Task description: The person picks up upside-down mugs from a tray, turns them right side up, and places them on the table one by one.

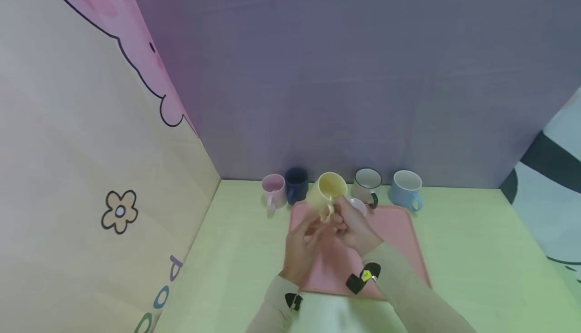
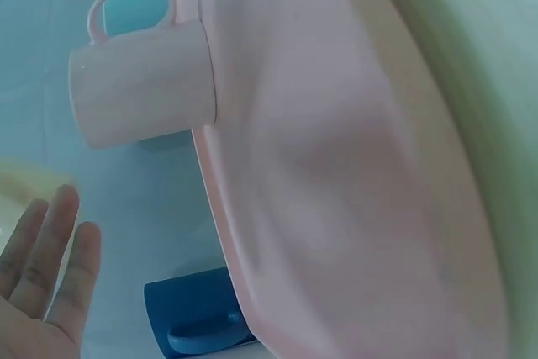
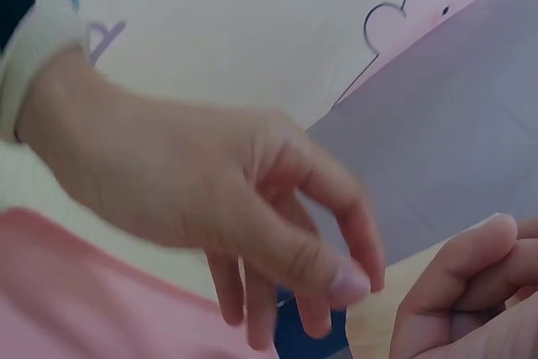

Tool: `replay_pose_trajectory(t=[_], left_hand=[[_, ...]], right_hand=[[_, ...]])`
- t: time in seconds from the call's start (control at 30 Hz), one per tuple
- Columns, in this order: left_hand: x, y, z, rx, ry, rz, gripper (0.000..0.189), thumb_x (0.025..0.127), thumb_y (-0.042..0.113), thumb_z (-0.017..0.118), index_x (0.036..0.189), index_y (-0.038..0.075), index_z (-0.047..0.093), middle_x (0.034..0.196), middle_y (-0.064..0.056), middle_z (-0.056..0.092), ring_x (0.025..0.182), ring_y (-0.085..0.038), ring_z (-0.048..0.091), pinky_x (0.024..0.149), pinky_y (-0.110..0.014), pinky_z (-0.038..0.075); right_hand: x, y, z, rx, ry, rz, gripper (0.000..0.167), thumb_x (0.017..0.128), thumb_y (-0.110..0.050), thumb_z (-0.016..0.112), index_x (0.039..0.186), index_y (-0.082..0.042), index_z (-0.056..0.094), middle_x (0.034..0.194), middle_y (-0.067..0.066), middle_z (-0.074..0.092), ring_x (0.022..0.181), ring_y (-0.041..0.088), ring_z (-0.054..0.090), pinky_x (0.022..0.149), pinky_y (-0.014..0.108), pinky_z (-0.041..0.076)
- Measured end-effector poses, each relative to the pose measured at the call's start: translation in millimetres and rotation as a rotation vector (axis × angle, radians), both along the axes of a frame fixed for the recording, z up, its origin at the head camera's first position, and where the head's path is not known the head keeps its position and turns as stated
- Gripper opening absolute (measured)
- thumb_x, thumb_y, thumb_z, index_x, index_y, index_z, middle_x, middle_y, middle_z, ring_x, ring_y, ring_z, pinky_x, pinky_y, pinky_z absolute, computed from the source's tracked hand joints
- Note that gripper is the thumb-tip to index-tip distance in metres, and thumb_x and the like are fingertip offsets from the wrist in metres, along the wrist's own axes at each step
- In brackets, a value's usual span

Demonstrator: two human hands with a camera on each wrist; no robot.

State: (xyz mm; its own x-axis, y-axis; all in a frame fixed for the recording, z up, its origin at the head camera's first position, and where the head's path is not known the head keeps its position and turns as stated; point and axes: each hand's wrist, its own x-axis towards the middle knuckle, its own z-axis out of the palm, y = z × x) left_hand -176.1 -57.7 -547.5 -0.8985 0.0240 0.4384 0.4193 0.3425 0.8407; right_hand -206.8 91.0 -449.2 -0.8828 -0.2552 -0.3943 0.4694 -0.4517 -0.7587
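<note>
My right hand (image 1: 358, 229) holds a yellow mug (image 1: 320, 198) by its handle, raised above the pink tray (image 1: 345, 267). The mug is tilted, with its mouth partly facing me. My left hand (image 1: 299, 250) is just left of the mug handle. In the right wrist view, the left hand (image 3: 210, 182) has loosely bent fingers and grips nothing. The curled fingers of the right hand (image 3: 471, 292) show beside the yellow mug (image 3: 370, 317). A pale mug (image 1: 357, 205) at the tray's far edge is partly hidden behind the right hand.
Along the back wall stand a pink mug (image 1: 274, 190) and a dark blue mug (image 1: 297, 185) on the left. A black-rimmed mug (image 1: 366, 184) and a light blue mug (image 1: 405, 189) stand on the right. Walls enclose the pale table (image 1: 476, 252) at the back and sides.
</note>
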Motion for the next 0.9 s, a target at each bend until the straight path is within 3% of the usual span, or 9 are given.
replay_pose_trajectory(t=[0.1, 0.37, 0.6, 0.77, 0.9], left_hand=[[5.0, -3.7, 0.3, -0.027, -0.016, 0.035, 0.031, 0.101, 0.032, 0.065, 0.127, 0.017, 0.069, 0.110, -0.002, 0.077, 0.087, -0.014, 0.074, 0.077, -0.026, 0.061], [22.3, -11.3, 0.1, 0.002, -0.021, 0.011, 0.021, 0.101, 0.017, 0.065, 0.121, 0.015, 0.070, 0.106, -0.012, 0.078, 0.077, -0.017, 0.075, 0.070, -0.022, 0.060], [33.8, -22.2, 0.3, 0.053, -0.010, 0.007, 0.020, 0.101, 0.012, 0.064, 0.119, 0.020, 0.069, 0.097, -0.005, 0.078, 0.072, -0.031, 0.074, 0.065, -0.022, 0.060], [40.7, -30.4, 0.5, 0.058, -0.039, 0.034, 0.017, 0.101, 0.014, 0.064, 0.117, 0.016, 0.070, 0.094, -0.003, 0.078, 0.071, -0.025, 0.074, 0.061, -0.022, 0.059], [47.9, -35.5, -0.7, 0.056, -0.065, 0.051, 0.016, 0.101, 0.010, 0.063, 0.116, 0.010, 0.069, 0.091, -0.003, 0.077, 0.070, -0.018, 0.073, 0.060, -0.023, 0.060]], right_hand=[[-7.8, -4.1, -5.4, 0.068, 0.002, -0.034, 0.029, 0.100, -0.016, 0.044, 0.071, -0.016, 0.050, 0.056, -0.008, 0.049, 0.043, 0.003, 0.037, 0.045, 0.017, 0.031], [-27.1, -18.1, -14.3, 0.175, -0.024, -0.090, 0.026, 0.099, -0.017, 0.044, 0.073, -0.016, 0.046, 0.056, -0.010, 0.045, 0.043, 0.001, 0.035, 0.047, 0.017, 0.033], [-49.2, -33.4, -18.5, 0.237, -0.063, -0.166, 0.017, 0.093, -0.015, 0.046, 0.076, -0.013, 0.044, 0.059, -0.008, 0.047, 0.043, 0.003, 0.034, 0.046, 0.017, 0.032], [-62.3, -39.3, -22.0, 0.334, -0.062, -0.185, 0.019, 0.094, -0.017, 0.047, 0.075, -0.011, 0.048, 0.061, -0.006, 0.050, 0.046, 0.006, 0.037, 0.048, 0.019, 0.035], [-74.2, -42.5, -27.9, 0.338, -0.071, -0.201, 0.024, 0.099, -0.020, 0.045, 0.078, -0.009, 0.049, 0.060, -0.005, 0.050, 0.046, 0.006, 0.038, 0.048, 0.020, 0.038]])
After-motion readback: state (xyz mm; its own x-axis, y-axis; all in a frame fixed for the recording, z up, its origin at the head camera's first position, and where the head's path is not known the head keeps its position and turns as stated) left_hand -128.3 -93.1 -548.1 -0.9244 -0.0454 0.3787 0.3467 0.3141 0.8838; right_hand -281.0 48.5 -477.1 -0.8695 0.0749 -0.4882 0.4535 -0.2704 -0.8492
